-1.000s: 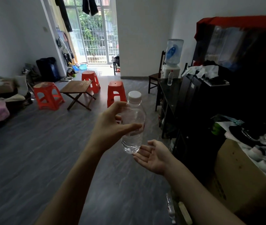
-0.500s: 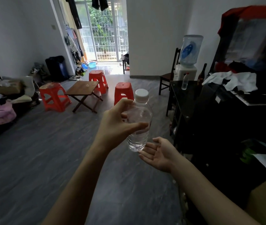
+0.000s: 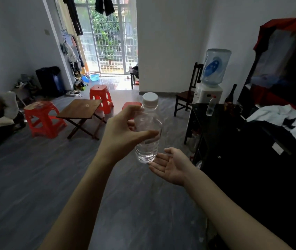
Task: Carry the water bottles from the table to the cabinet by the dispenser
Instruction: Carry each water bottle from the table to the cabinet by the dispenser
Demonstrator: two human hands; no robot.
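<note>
Bottle held upright, centre frame.
Left hand (image 3: 123, 130) pinches the bottle (image 3: 149, 130) between thumb and fingers; right hand (image 3: 170, 166) lies palm-up, fingers relaxed, just under its base.

No legible text; blue emblem on dispenser jug (image 3: 215, 66) unreadable.

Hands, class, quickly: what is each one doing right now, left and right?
Left hand: holding the clear water bottle upright, fingers and thumb wrapped round its middle.
Right hand: open, palm up, just below the bottle's base, holding nothing.
</note>
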